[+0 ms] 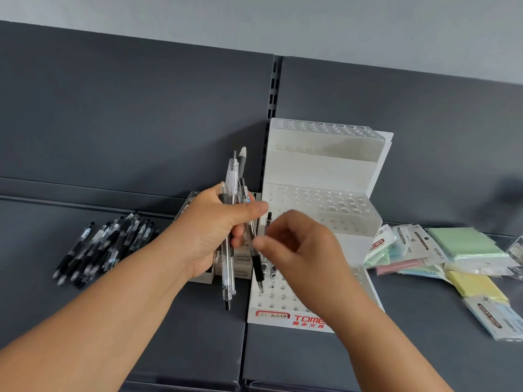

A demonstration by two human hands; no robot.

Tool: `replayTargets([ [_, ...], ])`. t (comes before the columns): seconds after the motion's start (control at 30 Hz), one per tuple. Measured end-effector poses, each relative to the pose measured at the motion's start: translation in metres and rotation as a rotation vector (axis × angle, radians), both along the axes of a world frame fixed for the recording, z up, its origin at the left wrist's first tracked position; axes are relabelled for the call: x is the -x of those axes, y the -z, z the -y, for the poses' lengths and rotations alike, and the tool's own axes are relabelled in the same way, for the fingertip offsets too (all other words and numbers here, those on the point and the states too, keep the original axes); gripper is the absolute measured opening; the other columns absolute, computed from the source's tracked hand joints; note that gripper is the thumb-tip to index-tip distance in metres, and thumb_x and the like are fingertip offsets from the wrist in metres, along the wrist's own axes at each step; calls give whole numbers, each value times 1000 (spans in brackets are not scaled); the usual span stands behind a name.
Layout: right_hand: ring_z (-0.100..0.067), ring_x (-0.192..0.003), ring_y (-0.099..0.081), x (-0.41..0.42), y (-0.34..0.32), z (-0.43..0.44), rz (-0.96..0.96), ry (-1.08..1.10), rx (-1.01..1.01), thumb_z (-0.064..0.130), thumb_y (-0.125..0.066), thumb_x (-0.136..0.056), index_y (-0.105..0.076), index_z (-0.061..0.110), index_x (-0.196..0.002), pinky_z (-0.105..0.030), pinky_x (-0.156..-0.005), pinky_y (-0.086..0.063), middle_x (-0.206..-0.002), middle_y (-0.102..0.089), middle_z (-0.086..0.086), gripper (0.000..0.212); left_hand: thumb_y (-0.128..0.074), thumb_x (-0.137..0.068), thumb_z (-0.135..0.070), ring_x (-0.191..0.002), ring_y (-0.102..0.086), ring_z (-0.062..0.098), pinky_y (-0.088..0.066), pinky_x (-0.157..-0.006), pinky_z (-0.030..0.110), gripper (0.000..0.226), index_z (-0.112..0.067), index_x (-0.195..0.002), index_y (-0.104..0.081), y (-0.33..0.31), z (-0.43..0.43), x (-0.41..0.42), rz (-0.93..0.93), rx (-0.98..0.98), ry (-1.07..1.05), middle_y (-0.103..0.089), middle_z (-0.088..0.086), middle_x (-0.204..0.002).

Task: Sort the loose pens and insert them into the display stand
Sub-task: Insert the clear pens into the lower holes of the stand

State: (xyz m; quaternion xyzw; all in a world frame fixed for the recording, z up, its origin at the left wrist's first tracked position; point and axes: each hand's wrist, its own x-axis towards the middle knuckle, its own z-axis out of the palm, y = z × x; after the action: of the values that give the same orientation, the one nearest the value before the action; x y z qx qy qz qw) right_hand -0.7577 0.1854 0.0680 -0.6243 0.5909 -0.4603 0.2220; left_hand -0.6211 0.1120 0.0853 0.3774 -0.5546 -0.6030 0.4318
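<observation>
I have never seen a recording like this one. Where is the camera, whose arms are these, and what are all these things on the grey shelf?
There is no machine here: the single picture comes from a camera worn on a person's head, looking down at their two bare hands. The left hand grips a bundle of clear and black pens. The right hand pinches one dark-topped pen over the white stepped plastic display stand, whose tiers have holes; this part is blurred. On the dark grey shelf, loose black pens lie at the left, small boxes stand behind the left hand, and pastel sticky-note packs lie at the right.
</observation>
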Motion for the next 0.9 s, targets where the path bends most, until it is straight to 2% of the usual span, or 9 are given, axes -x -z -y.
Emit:
replayTargets([
  [0.23, -3, -52, -52, -2, 9, 2, -7, -28, -82, 17, -66, -84, -56, 28, -83, -15, -47, -41, -67, -60, 17, 15, -79, -56, -26, -43, -37, 12, -36, -39, 21, 42, -12, -88, -55, -2, -1, 1, -72, -57, -23, -46, 9, -65],
  [0.37, -7, -50, -47, 2, 11, 3, -69, 2, -72, 13, -55, -85, -54, 27, -84, -18, -48, -37, -71, -60, 9, 15, -77, -61, -27, -42, -38, 11, -37, -39, 21, 40, -11, -89, -55, -6, 1, -1, -124, -77, -57, -47, 9, -68],
  [0.47, -13, -53, -52, 7, 12, 2, -40, 3, -86, 12, -53, -87, -54, 28, -85, -18, -46, -37, -74, -61, 11, 16, -76, -63, -27, -45, -39, 10, -37, -38, 21, 34, -12, -85, -55, -10, 3, -5, -203, -94, -81, -49, 3, -64],
  [0.53, -19, -62, -59, 10, 12, 1, -7, -6, -111, 12, -52, -88, -54, 30, -85, -18, -44, -38, -77, -62, 13, 19, -74, -71, -21, -47, -40, 9, -37, -38, 20, 23, -13, -84, -57, -12, 3, -6, -229, -90, -97, -52, 5, -72],
  [0.6, -13, -67, -60, 12, 12, 1, -26, -14, -119, 11, -53, -88, -55, 31, -86, -18, -49, -41, -77, -63, 12, 20, -72, -78, -15, -47, -40, 10, -37, -40, 21, 15, -14, -83, -58, -12, 3, -6, -206, -69, -111, -51, 11, -81],
  [0.67, -5, -72, -58, 11, 11, 1, -68, -8, -83, 13, -55, -88, -55, 32, -88, -19, -61, -46, -79, -62, 13, 19, -71, -81, -15, -45, -40, 12, -37, -44, 24, 14, -16, -81, -57, -10, 1, -3, -140, -13, -140, -51, 13, -77],
  [0.73, -2, -79, -57, 6, 5, 1, -98, 17, 5, 21, -62, -87, -56, 31, -91, -20, -70, -48, -85, -61, 14, 12, -71, -82, -16, -43, -39, 13, -36, -46, 26, 17, -17, -78, -55, -10, -3, 2, -95, 51, -163, -50, 8, -63],
  [0.8, -1, -83, -54, 1, -4, 3, -145, 52, 105, 31, -69, -82, -58, 27, -92, -15, -69, -44, -86, -60, 14, 16, -72, -81, -18, -41, -37, 14, -37, -44, 27, 20, -17, -77, -53, -11, -7, 10, -64, 105, -180, -46, 1, -49],
  [0.9, -5, -76, -55, -2, -13, 5, -138, 92, 152, 29, -71, -81, -57, 25, -88, -19, -65, -44, -78, -60, 11, 16, -75, -79, -19, -41, -35, 17, -37, -44, 26, 23, -17, -78, -52, -12, -11, 17, -18, 148, -183, -42, -1, -43],
])
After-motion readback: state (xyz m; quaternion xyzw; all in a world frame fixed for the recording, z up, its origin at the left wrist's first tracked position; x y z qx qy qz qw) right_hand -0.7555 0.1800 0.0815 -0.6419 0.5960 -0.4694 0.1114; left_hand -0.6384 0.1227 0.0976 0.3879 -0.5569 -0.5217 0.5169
